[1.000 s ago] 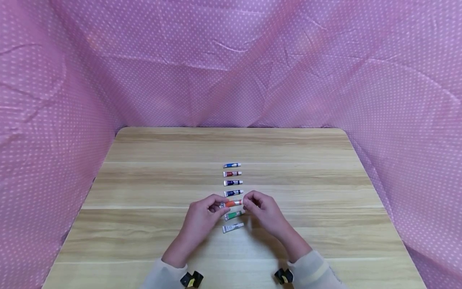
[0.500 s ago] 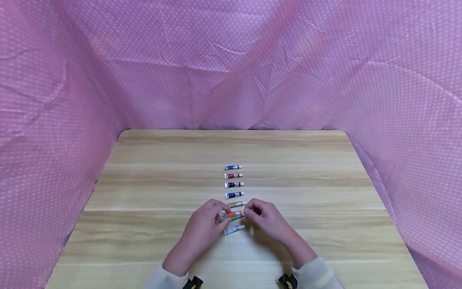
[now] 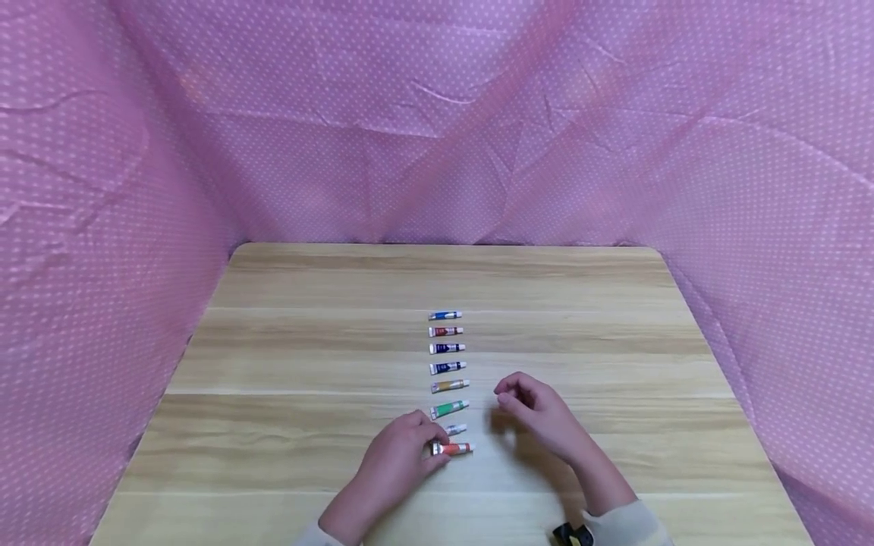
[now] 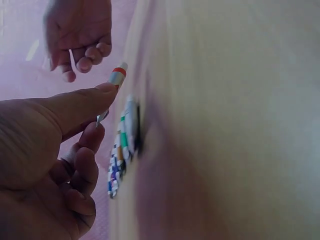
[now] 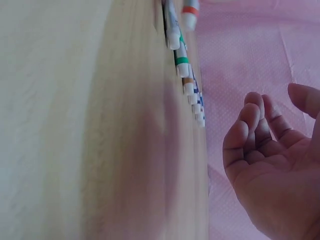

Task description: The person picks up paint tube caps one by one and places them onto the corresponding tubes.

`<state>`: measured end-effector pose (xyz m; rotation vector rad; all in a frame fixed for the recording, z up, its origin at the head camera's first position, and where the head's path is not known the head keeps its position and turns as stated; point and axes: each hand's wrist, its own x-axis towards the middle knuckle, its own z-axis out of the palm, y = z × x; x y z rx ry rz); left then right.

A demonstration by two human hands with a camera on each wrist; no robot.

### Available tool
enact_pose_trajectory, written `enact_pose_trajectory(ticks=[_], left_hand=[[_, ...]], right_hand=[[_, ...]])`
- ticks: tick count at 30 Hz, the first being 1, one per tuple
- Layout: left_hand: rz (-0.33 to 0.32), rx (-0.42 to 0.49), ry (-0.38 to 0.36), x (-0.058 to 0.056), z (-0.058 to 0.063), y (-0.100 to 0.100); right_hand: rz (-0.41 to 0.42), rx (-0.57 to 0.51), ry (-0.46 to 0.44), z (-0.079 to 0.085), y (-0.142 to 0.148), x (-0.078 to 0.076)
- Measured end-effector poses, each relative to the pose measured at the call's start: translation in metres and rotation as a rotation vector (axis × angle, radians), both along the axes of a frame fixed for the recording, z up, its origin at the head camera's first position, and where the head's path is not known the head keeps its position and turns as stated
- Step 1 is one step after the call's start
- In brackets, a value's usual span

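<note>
My left hand [image 3: 403, 461] pinches an orange paint tube [image 3: 460, 449] between thumb and fingers, its white cap pointing right. In the left wrist view this orange tube [image 4: 117, 76] is held above the table. Partly hidden behind the left hand lies a silver-white paint tube [image 3: 457, 429]. Beyond it a green paint tube [image 3: 450, 409] and an ochre one rest on the wood. My right hand [image 3: 542, 415] hovers to the right of the row with nothing in it. Its fingers [image 5: 237, 135] are loosely curved and the thumb stands apart from them in the right wrist view.
Farther up the row lie two dark blue paint tubes [image 3: 448, 368], a red tube [image 3: 446, 331] and a blue tube [image 3: 445, 315], all with caps to the right. A pink dotted cloth [image 3: 437, 152] hangs around the wooden table [image 3: 307, 334].
My left hand has carried the orange tube toward me, past the green and silver-white tubes. The right hand has come away from its cap and moved right. The ochre tube is now uncovered.
</note>
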<state>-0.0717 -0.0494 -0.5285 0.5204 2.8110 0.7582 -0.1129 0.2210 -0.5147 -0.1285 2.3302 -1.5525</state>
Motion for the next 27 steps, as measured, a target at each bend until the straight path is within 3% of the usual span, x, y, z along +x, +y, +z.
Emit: enact_pose_trajectory(ticks=[7, 17, 21, 27], left_hand=[[-0.017, -0.045, -0.009, 0.001, -0.010, 0.000], [-0.012, -0.041, 0.004, 0.000, -0.017, -0.007], [0.003, -0.013, -0.012, -0.001, -0.015, -0.008], [0.053, -0.015, -0.020, -0.010, -0.005, -0.011]], right_hand=[[-0.017, -0.062, -0.010, -0.002, 0.006, 0.004], [0.009, -0.095, -0.012, -0.005, 0.003, 0.004], [0.002, -0.014, 0.026, 0.001, 0.001, 0.002], [-0.019, 0.184, 0.179, 0.026, 0.003, -0.002]])
